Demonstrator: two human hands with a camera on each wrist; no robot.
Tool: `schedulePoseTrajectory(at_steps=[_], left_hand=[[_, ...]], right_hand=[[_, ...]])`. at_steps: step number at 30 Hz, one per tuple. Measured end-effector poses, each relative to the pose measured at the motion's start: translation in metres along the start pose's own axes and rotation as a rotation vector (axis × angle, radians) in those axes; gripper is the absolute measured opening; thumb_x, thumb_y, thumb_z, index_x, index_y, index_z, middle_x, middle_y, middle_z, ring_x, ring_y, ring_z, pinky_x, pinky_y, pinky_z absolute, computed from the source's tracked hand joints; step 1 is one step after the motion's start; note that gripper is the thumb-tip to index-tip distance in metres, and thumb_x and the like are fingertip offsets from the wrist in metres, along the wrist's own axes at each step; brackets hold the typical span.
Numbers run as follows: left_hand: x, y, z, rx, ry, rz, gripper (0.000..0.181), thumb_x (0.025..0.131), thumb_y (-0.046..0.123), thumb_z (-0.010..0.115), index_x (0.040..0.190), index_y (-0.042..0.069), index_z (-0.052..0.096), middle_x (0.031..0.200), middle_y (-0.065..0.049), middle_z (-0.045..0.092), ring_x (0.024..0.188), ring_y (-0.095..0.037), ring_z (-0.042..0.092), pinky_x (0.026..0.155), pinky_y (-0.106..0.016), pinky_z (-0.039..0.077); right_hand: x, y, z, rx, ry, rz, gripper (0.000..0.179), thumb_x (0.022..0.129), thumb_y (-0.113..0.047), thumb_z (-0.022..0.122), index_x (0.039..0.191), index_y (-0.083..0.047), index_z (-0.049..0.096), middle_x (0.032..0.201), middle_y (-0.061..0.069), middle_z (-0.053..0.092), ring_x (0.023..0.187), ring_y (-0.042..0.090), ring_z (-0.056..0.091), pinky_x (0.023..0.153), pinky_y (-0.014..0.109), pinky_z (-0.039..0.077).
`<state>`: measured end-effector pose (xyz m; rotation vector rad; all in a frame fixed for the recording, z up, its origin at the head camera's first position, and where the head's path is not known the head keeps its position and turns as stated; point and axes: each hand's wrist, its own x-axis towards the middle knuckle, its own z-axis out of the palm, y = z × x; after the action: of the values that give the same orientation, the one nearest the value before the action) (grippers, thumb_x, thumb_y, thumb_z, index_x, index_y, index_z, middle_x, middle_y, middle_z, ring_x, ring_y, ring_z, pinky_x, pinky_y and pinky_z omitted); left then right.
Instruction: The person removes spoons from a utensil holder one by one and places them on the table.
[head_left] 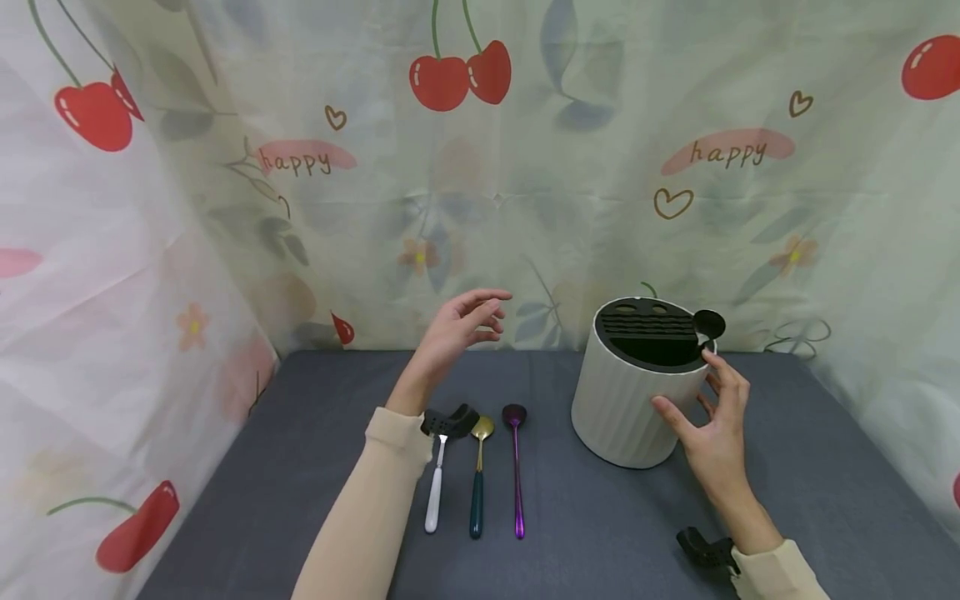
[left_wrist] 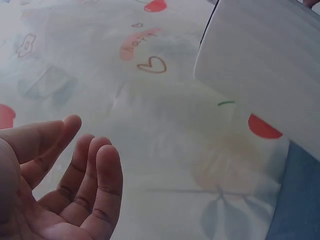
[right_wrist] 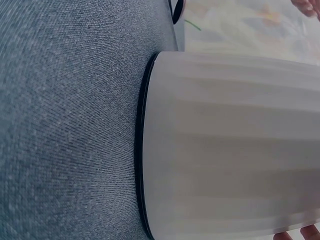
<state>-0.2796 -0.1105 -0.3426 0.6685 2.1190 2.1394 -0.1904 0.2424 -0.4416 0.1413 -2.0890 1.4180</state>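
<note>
A white ribbed utensil holder [head_left: 630, 417] with a dark slotted top stands on the right of the table. A black-bowled spoon [head_left: 708, 323] is in it at the right rim, bowl up. My right hand [head_left: 716, 437] is at the holder's right side, thumb by the front wall and index fingertip near the rim below the spoon; in the right wrist view, fingertips [right_wrist: 310, 232] lie at the holder's edge. Raised in the air left of the holder, my left hand [head_left: 465, 321] holds nothing, its fingers loosely bent. The left wrist view shows the holder [left_wrist: 260, 60] apart from them.
Three spoons lie side by side on the grey tabletop [head_left: 585, 517]: a white-handled one [head_left: 433, 500], a gold one with a green handle [head_left: 477, 500] and a purple one [head_left: 517, 475]. The left wrist partly covers the white-handled one. Cherry-print cloth [head_left: 495, 208] hangs behind.
</note>
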Motion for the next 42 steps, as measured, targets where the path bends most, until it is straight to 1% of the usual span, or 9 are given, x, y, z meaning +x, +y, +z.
schedulePoseTrajectory(at_steps=[4, 9, 13, 18, 23, 28, 31, 37, 42], left_hand=[[0.012, 0.003, 0.017, -0.005, -0.026, 0.015, 0.035, 0.11, 0.024, 0.057, 0.14, 0.007, 0.064, 0.12, -0.022, 0.061, 0.103, -0.035, 0.064, 0.096, -0.045, 0.057], [0.024, 0.007, 0.041, -0.027, -0.063, 0.031, 0.035, 0.11, 0.021, 0.056, 0.141, 0.006, 0.062, 0.123, -0.022, 0.063, 0.111, -0.043, 0.063, 0.095, -0.039, 0.058], [0.032, 0.014, 0.063, -0.064, -0.089, 0.041, 0.035, 0.11, 0.019, 0.055, 0.142, 0.004, 0.061, 0.122, -0.019, 0.065, 0.114, -0.043, 0.063, 0.096, -0.038, 0.058], [0.039, 0.023, 0.091, -0.098, -0.132, 0.043, 0.036, 0.111, 0.016, 0.054, 0.144, 0.004, 0.058, 0.129, -0.025, 0.063, 0.117, -0.045, 0.062, 0.097, -0.036, 0.058], [0.046, 0.031, 0.122, -0.13, -0.171, 0.043, 0.038, 0.111, 0.014, 0.053, 0.147, 0.003, 0.056, 0.135, -0.03, 0.06, 0.119, -0.044, 0.063, 0.098, -0.036, 0.057], [0.05, 0.035, 0.15, -0.137, -0.196, 0.032, 0.037, 0.111, 0.016, 0.054, 0.146, 0.007, 0.058, 0.134, -0.012, 0.061, 0.119, -0.031, 0.066, 0.093, -0.027, 0.058], [0.051, 0.037, 0.164, -0.151, -0.207, 0.037, 0.037, 0.111, 0.017, 0.054, 0.146, 0.007, 0.058, 0.129, -0.003, 0.06, 0.118, -0.028, 0.066, 0.092, -0.025, 0.058], [0.052, 0.035, 0.187, -0.176, -0.24, 0.025, 0.037, 0.111, 0.018, 0.053, 0.146, 0.007, 0.058, 0.123, 0.004, 0.059, 0.114, -0.021, 0.067, 0.091, -0.024, 0.058], [0.053, 0.032, 0.198, -0.159, -0.254, 0.002, 0.038, 0.111, 0.018, 0.053, 0.149, 0.011, 0.056, 0.127, 0.005, 0.058, 0.119, -0.023, 0.066, 0.091, -0.023, 0.058]], right_hand=[[0.0, 0.001, 0.001, 0.0, 0.005, 0.004, 0.101, 0.081, 0.01, 0.083, 0.162, -0.023, 0.034, 0.144, -0.021, 0.025, 0.145, 0.028, 0.032, 0.118, 0.063, 0.031], [0.0, 0.003, 0.001, -0.001, 0.008, 0.006, 0.1, 0.081, 0.01, 0.083, 0.162, -0.023, 0.034, 0.144, -0.021, 0.025, 0.145, 0.028, 0.033, 0.118, 0.063, 0.031], [0.0, 0.001, 0.002, -0.001, 0.005, 0.006, 0.1, 0.082, 0.009, 0.083, 0.162, -0.024, 0.034, 0.143, -0.021, 0.025, 0.146, 0.03, 0.033, 0.119, 0.063, 0.03], [0.0, 0.001, 0.002, -0.003, 0.006, 0.009, 0.1, 0.082, 0.009, 0.083, 0.163, -0.024, 0.033, 0.144, -0.021, 0.024, 0.145, 0.03, 0.033, 0.119, 0.062, 0.03], [0.001, 0.002, 0.003, -0.004, 0.01, 0.008, 0.1, 0.082, 0.009, 0.082, 0.162, -0.024, 0.034, 0.144, -0.021, 0.025, 0.144, 0.028, 0.035, 0.118, 0.052, 0.033], [0.0, 0.003, 0.002, 0.008, 0.011, -0.003, 0.098, 0.083, 0.009, 0.082, 0.162, -0.023, 0.035, 0.145, -0.019, 0.026, 0.143, 0.027, 0.035, 0.119, 0.049, 0.033], [-0.001, 0.003, 0.002, 0.004, 0.012, -0.004, 0.097, 0.084, 0.008, 0.082, 0.163, -0.024, 0.034, 0.146, -0.019, 0.026, 0.143, 0.026, 0.035, 0.12, 0.049, 0.033], [-0.001, 0.002, 0.001, 0.012, 0.012, -0.007, 0.097, 0.084, 0.008, 0.082, 0.162, -0.023, 0.034, 0.145, -0.019, 0.026, 0.143, 0.029, 0.034, 0.12, 0.052, 0.032], [-0.001, 0.003, 0.002, 0.016, 0.005, -0.007, 0.098, 0.083, 0.009, 0.082, 0.162, -0.024, 0.034, 0.143, -0.02, 0.025, 0.145, 0.033, 0.032, 0.12, 0.06, 0.029]])
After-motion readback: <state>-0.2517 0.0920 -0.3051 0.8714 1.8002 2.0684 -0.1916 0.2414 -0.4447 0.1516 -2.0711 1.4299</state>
